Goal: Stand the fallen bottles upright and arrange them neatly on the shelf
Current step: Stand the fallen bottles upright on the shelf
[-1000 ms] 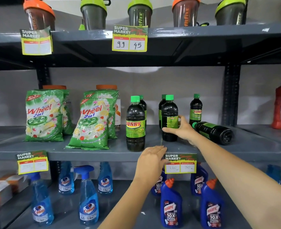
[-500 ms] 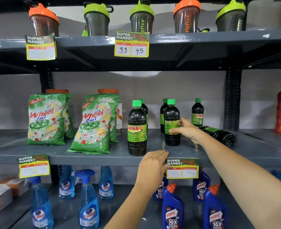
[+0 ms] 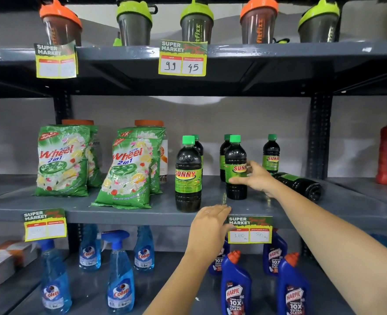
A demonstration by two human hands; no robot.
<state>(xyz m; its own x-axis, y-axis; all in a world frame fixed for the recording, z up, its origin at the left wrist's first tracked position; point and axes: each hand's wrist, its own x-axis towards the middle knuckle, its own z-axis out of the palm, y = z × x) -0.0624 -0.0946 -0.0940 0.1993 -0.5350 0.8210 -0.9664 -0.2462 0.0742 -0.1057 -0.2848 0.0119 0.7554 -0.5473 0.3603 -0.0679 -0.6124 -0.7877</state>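
Five bottles are stood up; one fallen bottle (image 3: 298,186) is left lying. An upright bottle (image 3: 235,169) is gripped by right hand (image 3: 257,179) fingers. Left hand (image 3: 210,223) is flat, empty, on shelf (image 3: 119,215) edge.

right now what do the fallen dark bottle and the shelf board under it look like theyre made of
Fallen bottle: probably glossy, see-through plastic with dark liquid inside; highlights run along its side and it has a moulded, ridged base. Shelf board: looks like grey painted metal, smooth with a soft sheen and a folded front lip.
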